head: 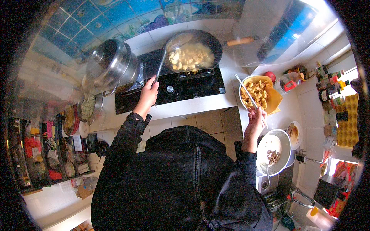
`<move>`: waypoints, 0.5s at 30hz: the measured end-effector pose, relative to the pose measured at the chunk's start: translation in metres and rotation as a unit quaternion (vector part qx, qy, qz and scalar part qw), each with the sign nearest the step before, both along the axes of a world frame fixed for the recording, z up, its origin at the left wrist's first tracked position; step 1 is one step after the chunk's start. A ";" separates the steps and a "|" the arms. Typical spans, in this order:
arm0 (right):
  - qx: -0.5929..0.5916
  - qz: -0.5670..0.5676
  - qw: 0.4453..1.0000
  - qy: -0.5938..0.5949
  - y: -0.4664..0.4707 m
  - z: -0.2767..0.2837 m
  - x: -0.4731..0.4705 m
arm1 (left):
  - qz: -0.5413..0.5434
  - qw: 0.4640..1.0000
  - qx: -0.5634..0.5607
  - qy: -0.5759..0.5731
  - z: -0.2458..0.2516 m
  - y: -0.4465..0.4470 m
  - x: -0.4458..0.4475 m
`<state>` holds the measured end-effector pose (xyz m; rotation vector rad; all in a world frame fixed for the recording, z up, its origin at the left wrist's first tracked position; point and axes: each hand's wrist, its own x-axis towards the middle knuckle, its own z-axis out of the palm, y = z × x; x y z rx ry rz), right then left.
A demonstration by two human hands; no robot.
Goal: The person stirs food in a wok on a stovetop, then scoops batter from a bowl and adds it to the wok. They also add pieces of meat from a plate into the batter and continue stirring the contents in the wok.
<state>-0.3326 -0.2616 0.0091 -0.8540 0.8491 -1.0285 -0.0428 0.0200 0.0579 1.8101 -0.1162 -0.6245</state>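
My left hand [149,93] grips the metal handle of a ladle [162,62], whose head reaches into a black wok [218,50] on the gas hob [162,89]. Pale pieces of food [190,57] lie in bubbling oil in the wok. My right hand [254,118] holds a pair of light chopsticks [245,90] that slant across a white bowl [241,96]. Browned fried pieces [256,92] fill the bowl, which is lined with yellowish paper [274,99].
A lidded steel pot [115,65] stands at the hob's left. Near my right wrist is a large white basin [284,141] with dark pieces in it, beside a small plate [297,134]. Bottles [328,85] line the right wall. The wok's wooden handle [240,41] points right.
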 end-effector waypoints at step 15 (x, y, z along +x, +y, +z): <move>-0.171 0.081 0.975 0.120 -0.018 -0.002 0.067 | -0.010 0.998 -0.028 0.061 -0.018 -0.015 0.018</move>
